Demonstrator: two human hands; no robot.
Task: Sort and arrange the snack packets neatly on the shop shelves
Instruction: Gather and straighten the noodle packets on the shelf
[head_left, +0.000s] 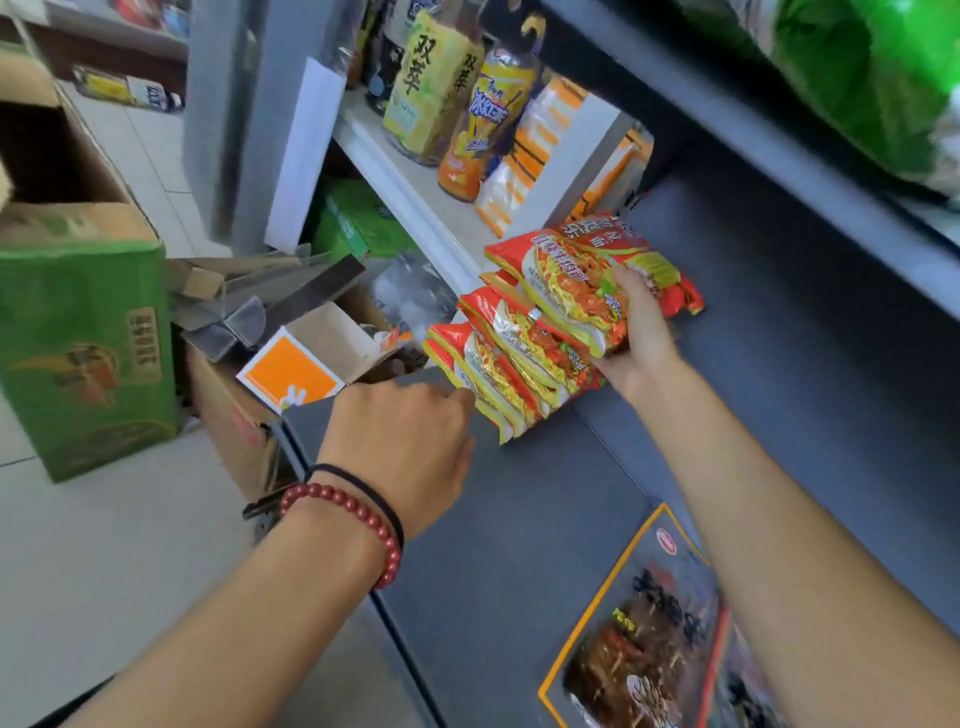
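Several red and yellow noodle packets (519, 358) lie in an overlapping row on the dark grey shelf (519, 519). My right hand (641, 332) grips the topmost packet (576, 280) at the far end of the row, thumb on its face. Near the shelf's front edge, my left hand (410, 441) has curled fingers touching the nearest packet's edge; a red bead bracelet circles its wrist. A dark packet with an orange border (639, 639) lies on the same shelf, lower right.
Drink bottles (431, 88) and orange-white packets (530, 156) stand on a white shelf behind. A green carton (88, 338) and open cardboard boxes (311, 358) sit on the tiled floor at left. An upper shelf with green bags (872, 88) overhangs at right.
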